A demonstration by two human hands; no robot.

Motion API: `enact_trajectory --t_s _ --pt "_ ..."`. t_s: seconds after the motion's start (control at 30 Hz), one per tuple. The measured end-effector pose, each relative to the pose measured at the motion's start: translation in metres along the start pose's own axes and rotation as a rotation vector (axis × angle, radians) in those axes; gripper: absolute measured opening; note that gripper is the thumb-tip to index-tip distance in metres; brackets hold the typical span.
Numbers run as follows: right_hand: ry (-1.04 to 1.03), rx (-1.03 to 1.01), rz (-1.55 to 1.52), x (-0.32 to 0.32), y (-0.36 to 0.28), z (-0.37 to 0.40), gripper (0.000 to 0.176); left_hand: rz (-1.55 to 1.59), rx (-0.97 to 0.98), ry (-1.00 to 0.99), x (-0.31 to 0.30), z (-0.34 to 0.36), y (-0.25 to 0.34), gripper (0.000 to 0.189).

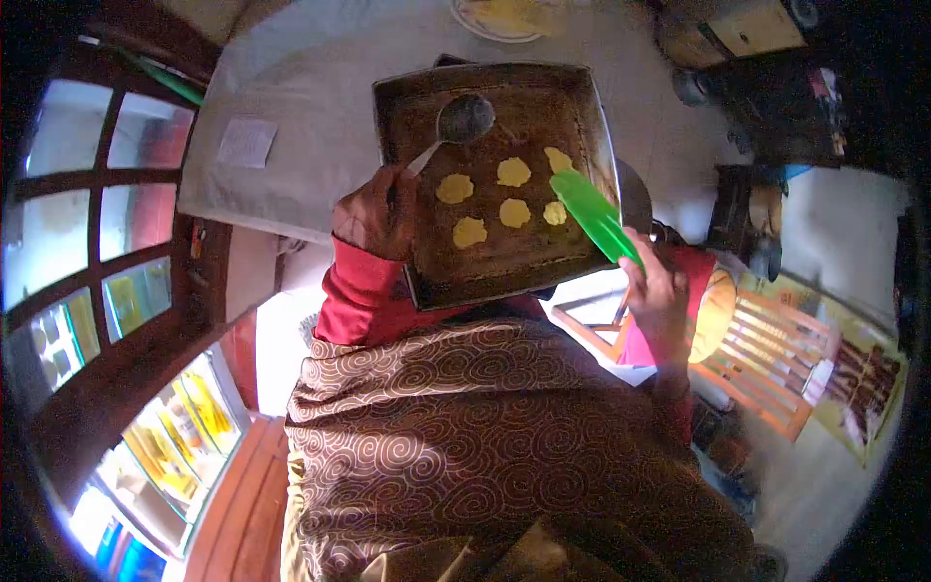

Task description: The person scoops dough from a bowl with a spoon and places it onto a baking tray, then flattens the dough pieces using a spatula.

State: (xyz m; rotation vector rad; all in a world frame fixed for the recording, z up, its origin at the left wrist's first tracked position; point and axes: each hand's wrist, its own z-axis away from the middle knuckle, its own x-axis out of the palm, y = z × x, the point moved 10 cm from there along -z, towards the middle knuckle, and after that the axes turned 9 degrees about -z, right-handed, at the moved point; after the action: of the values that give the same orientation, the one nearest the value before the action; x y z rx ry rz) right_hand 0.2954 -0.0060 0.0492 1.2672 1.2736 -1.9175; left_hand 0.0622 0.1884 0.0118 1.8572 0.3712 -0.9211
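Observation:
A dark, rectangular baking tray (pixel 514 267) is in front of me, with several pale yellow dough blobs (pixel 514 213) on its bottom in two uneven rows. My left hand (pixel 376 213) is closed around the handle of a large round metal spoon (pixel 466 119), whose bowl hangs over the tray's far left part. In my right hand (pixel 658 286) is a long, flat, bright green spatula (pixel 590 211). Its rounded tip overlaps the blobs at the tray's right side in this view. The fingers of the right hand are wrapped about its near end.
The tray overlaps a pale cloth-covered table (pixel 310 116); a sheet of paper (pixel 247 143) lies on its left part. A round plate (pixel 499 17) with yellow contents is at the far edge. A wooden slatted chair (pixel 766 354) stands at right, windows (pixel 145 136) at left.

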Motion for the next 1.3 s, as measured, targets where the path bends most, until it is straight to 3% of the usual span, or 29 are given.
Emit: enact_trajectory --t_s 0.2,0.3,0.33,0.43,0.47,0.57,0.7,0.8,1.3 --pt "0.176 0.066 0.227 -0.003 -0.003 0.005 0.029 -0.098 0.113 -0.008 0.0 -0.008 0.01 0.009" --pt "0.306 -0.08 0.214 -0.006 -0.008 0.0 0.031 -0.08 0.102 -0.007 0.001 -0.011 0.011 0.008" --pt "0.322 -0.092 0.264 -0.007 -0.014 -0.002 0.048 -0.097 0.101 -0.024 0.003 -0.011 0.01 0.008" --pt "0.306 -0.002 0.389 -0.006 -0.01 -0.009 0.055 -0.109 0.091 -0.048 0.005 -0.011 0.007 0.009" --pt "0.363 -0.08 0.398 -0.007 -0.012 -0.009 0.063 -0.083 0.087 -0.043 0.004 -0.011 0.007 0.009" --pt "0.24 -0.046 0.364 -0.004 -0.012 -0.023 0.051 -0.062 0.07 -0.059 0.007 -0.01 0.0 0.01" --pt "0.406 -0.215 0.483 -0.007 -0.023 -0.019 0.055 0.018 0.056 -0.065 0.002 -0.01 0.009 0.01" --pt "0.253 -0.086 0.385 0.004 0.001 -0.023 0.071 -0.049 0.072 -0.054 0.002 -0.009 0.009 0.011" --pt "0.299 -0.057 0.453 0.004 -0.006 -0.015 0.073 -0.072 0.084 -0.041 0.004 -0.007 0.005 0.015"
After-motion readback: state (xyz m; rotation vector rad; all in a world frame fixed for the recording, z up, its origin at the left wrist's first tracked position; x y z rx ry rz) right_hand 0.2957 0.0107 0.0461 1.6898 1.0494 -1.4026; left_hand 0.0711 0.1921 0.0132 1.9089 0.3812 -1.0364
